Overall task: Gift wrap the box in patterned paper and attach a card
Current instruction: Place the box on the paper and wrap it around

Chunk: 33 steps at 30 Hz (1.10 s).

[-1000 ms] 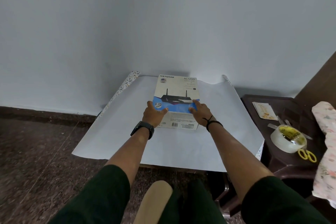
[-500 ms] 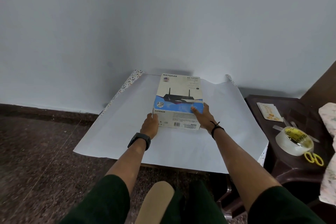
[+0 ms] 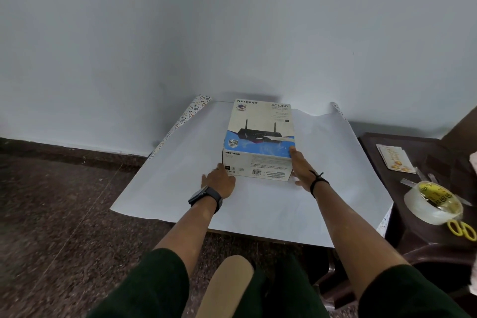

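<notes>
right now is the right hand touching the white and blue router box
Touching. The head view shows the right hand against the near right corner of the white and blue cardboard router box, thumb on its top edge.

The single head-worn view looked forward and down from above the person's lap, near enough that both forearms reached ahead to the white-and-blue cardboard router box (image 3: 259, 141), with a pale wall rising behind that box.
</notes>
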Each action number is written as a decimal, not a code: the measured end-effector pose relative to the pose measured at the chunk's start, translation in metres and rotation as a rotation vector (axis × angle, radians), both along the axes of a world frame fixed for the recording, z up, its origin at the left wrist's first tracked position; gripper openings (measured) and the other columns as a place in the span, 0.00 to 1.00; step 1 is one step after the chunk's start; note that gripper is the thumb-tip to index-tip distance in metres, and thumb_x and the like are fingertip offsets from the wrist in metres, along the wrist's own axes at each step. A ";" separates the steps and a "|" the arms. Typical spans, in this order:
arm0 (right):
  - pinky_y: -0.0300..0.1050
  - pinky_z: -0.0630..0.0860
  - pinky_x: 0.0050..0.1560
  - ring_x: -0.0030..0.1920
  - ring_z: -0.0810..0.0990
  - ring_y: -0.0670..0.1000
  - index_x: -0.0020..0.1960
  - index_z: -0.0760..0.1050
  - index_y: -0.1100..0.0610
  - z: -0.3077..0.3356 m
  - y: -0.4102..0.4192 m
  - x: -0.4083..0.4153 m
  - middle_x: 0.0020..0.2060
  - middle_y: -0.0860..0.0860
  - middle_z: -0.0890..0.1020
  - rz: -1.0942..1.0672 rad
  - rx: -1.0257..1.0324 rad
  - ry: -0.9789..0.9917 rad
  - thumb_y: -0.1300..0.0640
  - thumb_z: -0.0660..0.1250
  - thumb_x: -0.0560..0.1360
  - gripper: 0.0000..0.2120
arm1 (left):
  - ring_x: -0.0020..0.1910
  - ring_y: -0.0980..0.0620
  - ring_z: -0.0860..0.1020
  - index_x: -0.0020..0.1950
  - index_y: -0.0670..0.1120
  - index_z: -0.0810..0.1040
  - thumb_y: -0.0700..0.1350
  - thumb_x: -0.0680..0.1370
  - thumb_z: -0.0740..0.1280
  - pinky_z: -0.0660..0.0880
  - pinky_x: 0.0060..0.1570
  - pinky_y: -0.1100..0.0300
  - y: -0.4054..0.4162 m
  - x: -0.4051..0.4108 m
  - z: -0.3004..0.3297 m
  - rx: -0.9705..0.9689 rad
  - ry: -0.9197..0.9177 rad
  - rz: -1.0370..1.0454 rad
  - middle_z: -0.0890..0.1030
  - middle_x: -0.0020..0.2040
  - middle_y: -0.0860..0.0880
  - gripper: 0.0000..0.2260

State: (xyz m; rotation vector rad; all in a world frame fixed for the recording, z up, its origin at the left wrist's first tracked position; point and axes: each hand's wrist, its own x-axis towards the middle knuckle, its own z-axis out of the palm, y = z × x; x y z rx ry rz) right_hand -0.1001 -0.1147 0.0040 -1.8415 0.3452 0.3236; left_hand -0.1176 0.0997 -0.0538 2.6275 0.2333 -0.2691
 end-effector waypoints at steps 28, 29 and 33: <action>0.42 0.68 0.44 0.44 0.73 0.52 0.46 0.70 0.58 -0.003 0.079 -0.044 0.42 0.52 0.76 -0.292 -0.020 -0.419 0.51 0.64 0.77 0.10 | 0.48 0.44 0.78 0.51 0.48 0.67 0.50 0.75 0.67 0.77 0.55 0.48 0.006 0.082 0.044 -1.048 -0.239 0.546 0.78 0.54 0.41 0.11; 0.45 0.69 0.45 0.44 0.73 0.53 0.44 0.72 0.59 -0.002 0.069 -0.037 0.42 0.53 0.75 -0.331 -0.098 -0.511 0.54 0.65 0.77 0.09 | 0.47 0.45 0.77 0.52 0.47 0.67 0.49 0.77 0.66 0.76 0.53 0.50 0.008 0.085 0.043 -1.021 -0.224 0.521 0.77 0.55 0.40 0.10; 0.45 0.60 0.57 0.55 0.72 0.60 0.55 0.74 0.62 -0.002 0.017 0.000 0.53 0.60 0.74 -0.508 -0.337 -0.559 0.57 0.69 0.73 0.13 | 0.54 0.46 0.73 0.59 0.46 0.69 0.53 0.80 0.59 0.72 0.55 0.52 0.012 0.091 0.046 -0.815 -0.097 0.373 0.74 0.60 0.44 0.12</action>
